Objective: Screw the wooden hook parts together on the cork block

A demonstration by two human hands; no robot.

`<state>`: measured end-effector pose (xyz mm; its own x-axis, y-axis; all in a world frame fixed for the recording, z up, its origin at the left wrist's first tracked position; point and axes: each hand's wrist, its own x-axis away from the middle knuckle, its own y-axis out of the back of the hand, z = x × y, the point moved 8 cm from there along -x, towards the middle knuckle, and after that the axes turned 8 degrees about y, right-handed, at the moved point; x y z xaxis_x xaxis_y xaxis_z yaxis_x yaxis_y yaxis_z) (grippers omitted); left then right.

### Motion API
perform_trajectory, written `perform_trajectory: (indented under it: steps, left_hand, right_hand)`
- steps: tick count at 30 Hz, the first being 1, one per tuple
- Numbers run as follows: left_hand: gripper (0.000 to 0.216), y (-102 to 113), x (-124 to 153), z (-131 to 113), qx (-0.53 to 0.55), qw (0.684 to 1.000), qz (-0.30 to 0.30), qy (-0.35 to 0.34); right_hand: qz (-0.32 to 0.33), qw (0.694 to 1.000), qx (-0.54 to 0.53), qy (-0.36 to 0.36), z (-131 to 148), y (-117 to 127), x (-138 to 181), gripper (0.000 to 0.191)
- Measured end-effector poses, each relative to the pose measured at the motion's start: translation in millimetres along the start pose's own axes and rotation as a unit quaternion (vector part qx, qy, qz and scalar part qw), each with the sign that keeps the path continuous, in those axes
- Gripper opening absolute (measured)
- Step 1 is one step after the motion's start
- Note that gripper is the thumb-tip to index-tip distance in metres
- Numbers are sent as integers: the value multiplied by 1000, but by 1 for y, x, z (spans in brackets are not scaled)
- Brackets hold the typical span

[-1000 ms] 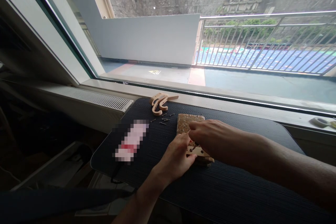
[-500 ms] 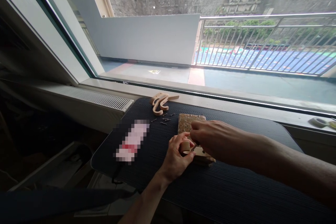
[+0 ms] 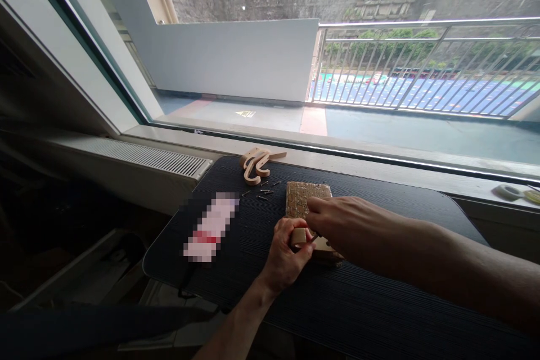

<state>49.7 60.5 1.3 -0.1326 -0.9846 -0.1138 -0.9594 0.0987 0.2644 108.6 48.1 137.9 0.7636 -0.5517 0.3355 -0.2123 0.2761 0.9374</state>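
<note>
My left hand [image 3: 284, 250] is closed around a curved wooden hook [image 3: 299, 237], thumb and fingers pinching it near its bend. The hook's flat part lies on a brown, rough-textured block [image 3: 306, 194] on the table. Over the hook my right hand [image 3: 331, 216] is closed in a fist. A thin-shafted tool [image 3: 315, 238], like a screwdriver, slants from under that fist toward my left thumb; its handle is hidden in the fingers. Whether its tip touches a screw cannot be made out.
More wooden hooks [image 3: 254, 166] lie at the back of the dark table [image 3: 228, 287], with several screws [image 3: 265, 191] before them. A blurred pink-and-white item [image 3: 213, 228] is at the left. Behind stand the window sill [image 3: 358, 167], holding a tape roll [image 3: 508, 192], and a radiator cover [image 3: 169, 157].
My right fist has shifted very slightly downward and turned a little over the hook. My left hand keeps its hold. The whole view has shifted slightly.
</note>
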Motion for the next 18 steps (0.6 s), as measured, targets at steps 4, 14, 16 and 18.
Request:
perform_trajectory:
  steps: [4,14,16,18]
  left_hand:
    - [16,1,1,-2,-2,1000,-3,-10]
    - [16,0,1,0,-2,1000,-10,-23]
    - [14,1,1,-1,-2,1000,-12,-26]
    - [13,1,1,-1,-1,1000,-11,-24]
  right_hand:
    - [11,1000,18,15,4,0,-3,21]
    - [40,997,55,-44,0,4,-3,16]
    - [30,998,38,-50,2,10,-1,19]
    - [18,999,18,-47,4,14,1,21]
